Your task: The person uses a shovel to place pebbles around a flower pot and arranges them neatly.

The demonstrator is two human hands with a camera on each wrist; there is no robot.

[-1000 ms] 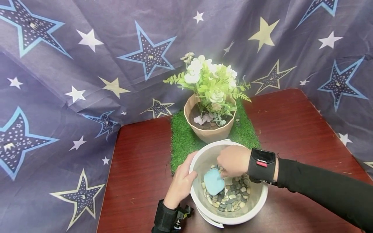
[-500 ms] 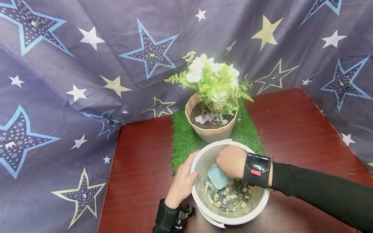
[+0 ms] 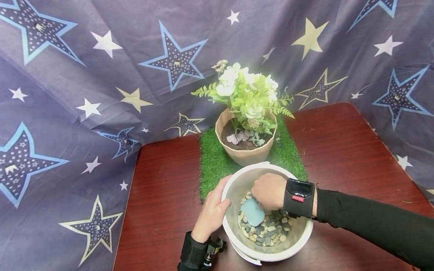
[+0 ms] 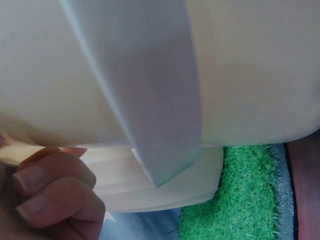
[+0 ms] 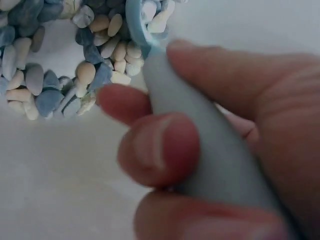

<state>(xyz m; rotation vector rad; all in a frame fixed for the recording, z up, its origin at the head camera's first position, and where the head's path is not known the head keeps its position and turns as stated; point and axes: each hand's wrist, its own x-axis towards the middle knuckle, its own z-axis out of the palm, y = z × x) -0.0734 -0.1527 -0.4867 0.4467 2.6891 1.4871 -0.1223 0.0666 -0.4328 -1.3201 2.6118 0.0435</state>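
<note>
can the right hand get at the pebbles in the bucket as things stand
Probably yes: the right hand is inside the white bucket, gripping the blue scoop, and many pebbles lie uncovered below it.

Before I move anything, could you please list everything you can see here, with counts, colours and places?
Bucket: one, white, in front of the pot
Pebbles: many, grey, cream and tan, in the bucket
Scoop: one, light blue head, greyish handle, inside the bucket
Pot: one, beige, on the mat
Plants: bunch, white and green, in the pot
Mat: one, grass green, on the table
Table: one, reddish brown
Cloth: greyish purple with stars, behind the table
Wristbands: two, black, one per wrist
Left hand: one, at the bucket's rim
Right hand: one, holding the scoop
</note>
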